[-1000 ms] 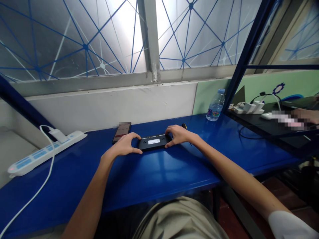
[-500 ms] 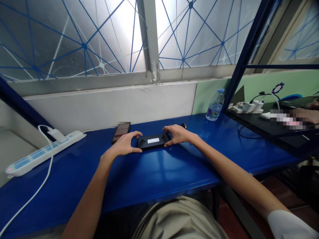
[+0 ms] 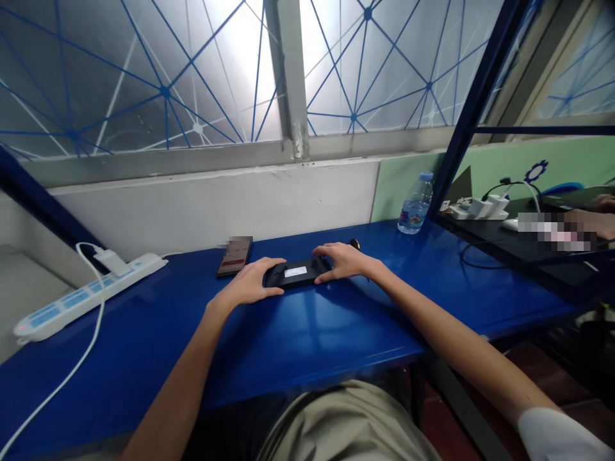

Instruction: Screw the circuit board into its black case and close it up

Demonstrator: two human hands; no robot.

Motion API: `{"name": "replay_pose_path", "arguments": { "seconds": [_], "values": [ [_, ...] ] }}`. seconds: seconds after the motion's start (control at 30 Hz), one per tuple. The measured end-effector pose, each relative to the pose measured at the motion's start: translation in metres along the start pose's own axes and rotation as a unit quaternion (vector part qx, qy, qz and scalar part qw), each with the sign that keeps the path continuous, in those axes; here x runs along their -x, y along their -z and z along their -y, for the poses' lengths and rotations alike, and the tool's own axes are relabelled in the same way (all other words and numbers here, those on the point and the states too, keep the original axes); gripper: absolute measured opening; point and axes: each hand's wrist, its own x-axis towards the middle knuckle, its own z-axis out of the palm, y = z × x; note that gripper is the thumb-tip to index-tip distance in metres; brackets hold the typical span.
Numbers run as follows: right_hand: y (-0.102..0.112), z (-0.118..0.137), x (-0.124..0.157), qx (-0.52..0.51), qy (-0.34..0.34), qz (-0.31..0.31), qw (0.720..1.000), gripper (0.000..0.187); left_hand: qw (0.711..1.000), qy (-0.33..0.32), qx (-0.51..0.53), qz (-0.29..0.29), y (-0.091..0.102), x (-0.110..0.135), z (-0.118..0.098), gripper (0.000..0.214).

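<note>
Far to the left of the left hand, a white power strip (image 3: 96,298) with pale blue panels is laid on the blue tabletop (image 3: 312,339); a white charger (image 3: 111,261) is plugged into it, and a white cable (image 3: 93,336) is trailed toward the near edge. No brand can be made out on either. Just behind and left of the left hand, a phone (image 3: 235,257) is set down, its screen lit but its text blurred and partly pixelated.

By the left hand (image 3: 254,280), the left end of a flat black case (image 3: 291,280) is held, with thumb and fingers partly spread around its near and far edges. The case is thus placed between the two hands, low over the tabletop; whether it is fully rested there cannot be told. On its upper face a white label (image 3: 295,271) is stuck, its print too small to be read. The right end is held in the same partly spread way by the right hand (image 3: 339,262).

Just behind the right hand, a black-and-yellow handle (image 3: 355,244) is partly hidden. Farther right and behind, a clear water bottle (image 3: 416,205) is stood upright; its colourful wrapper (image 3: 412,213) cannot be read.
</note>
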Motion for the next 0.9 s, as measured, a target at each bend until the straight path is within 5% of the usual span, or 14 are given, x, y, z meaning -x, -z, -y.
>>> {"name": "replay_pose_path", "arguments": {
  "seconds": [0.13,0.33,0.57,0.9],
  "values": [
    [0.008,-0.005,0.002,0.001,-0.024,-0.06,0.998,0.058,1.0,-0.002,-0.002,-0.004,0.0,0.0,0.0,0.072],
    [0.026,-0.029,0.011,0.057,-0.155,-0.145,0.976,0.03,1.0,0.005,0.003,0.004,0.002,0.001,-0.004,0.072],
    [0.024,-0.063,0.02,0.099,-0.314,-0.106,0.938,0.03,1.0,0.016,0.004,0.005,0.005,0.001,-0.008,0.07],
    [0.015,-0.069,0.018,0.089,-0.354,-0.018,0.931,0.043,1.0,0.013,0.016,0.02,0.011,0.004,-0.004,0.071]
  ]
}}
